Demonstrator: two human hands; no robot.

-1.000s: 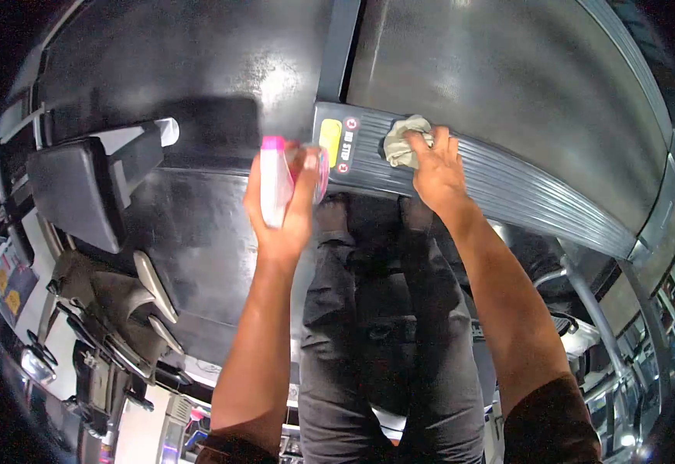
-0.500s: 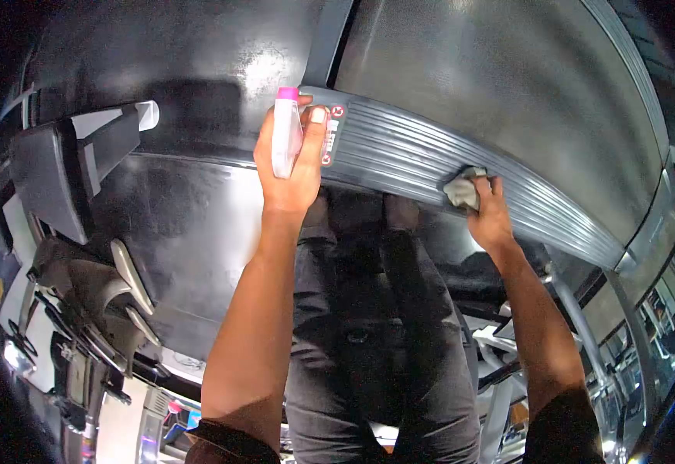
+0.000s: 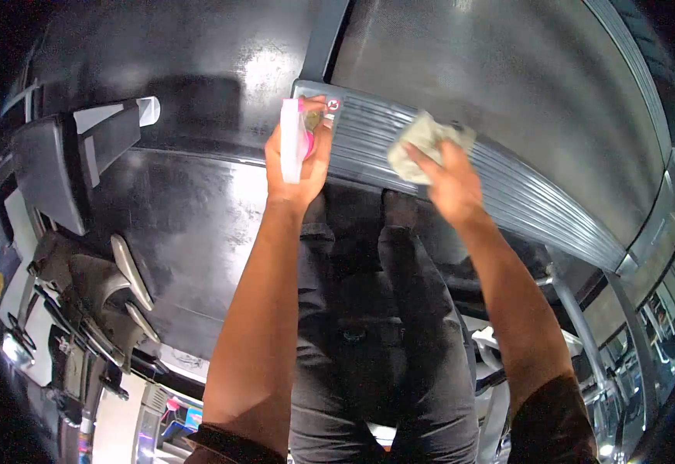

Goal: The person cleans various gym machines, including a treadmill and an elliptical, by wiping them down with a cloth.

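Note:
A white and pink spray bottle (image 3: 290,143) stands in the grasp of my left hand (image 3: 297,195), whose fingers curl round it over the left end of a ribbed grey foot rail (image 3: 538,197). Some of the bottle is hidden by the fingers. My right hand (image 3: 457,188) grips a pale crumpled cloth (image 3: 428,141), slightly blurred, which overlaps the middle of the rail in this view. Beside the bottle, a round red and white warning sticker (image 3: 333,105) shows on the rail's end.
Beyond the rail lies a wide dark treadmill belt (image 3: 492,62). My legs (image 3: 353,309) stand on the near side. At the left is a black padded machine part (image 3: 51,174); a metal tube frame (image 3: 581,332) rises at the lower right.
My right hand has swept left and slightly up along the rail, and the cloth now looks more spread out. My left hand has shifted a little right and down, turning the bottle.

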